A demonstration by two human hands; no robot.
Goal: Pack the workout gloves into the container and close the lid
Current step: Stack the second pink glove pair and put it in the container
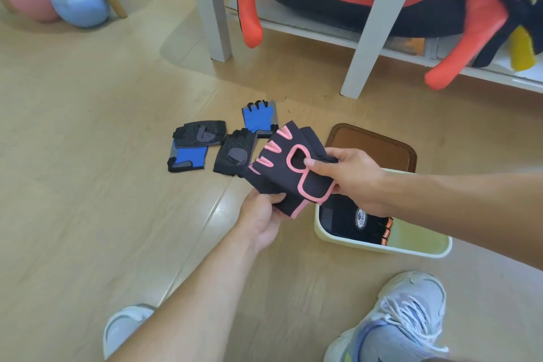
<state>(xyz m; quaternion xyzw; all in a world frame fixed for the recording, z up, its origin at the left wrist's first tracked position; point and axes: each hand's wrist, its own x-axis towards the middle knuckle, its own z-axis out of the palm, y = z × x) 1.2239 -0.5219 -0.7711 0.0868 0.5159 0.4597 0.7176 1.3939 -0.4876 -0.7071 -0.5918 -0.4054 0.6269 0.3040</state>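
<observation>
Both hands, left (261, 214) and right (349, 178), grip the pink-trimmed gloves (289, 169). The container (382, 248) is just below them. Four gloves (223, 138) lie beyond.

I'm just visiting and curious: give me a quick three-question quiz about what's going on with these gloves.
1. True or false: both hands grip the black glove with pink trim.
2. Which lies already inside the pale container? A) a blue glove B) a black glove with orange trim C) nothing
3. Where is the brown lid: on the container, or on the floor behind it?

Key
1. True: the left hand pinches its lower edge and the right hand its wrist end.
2. B
3. On the floor behind it.
</observation>
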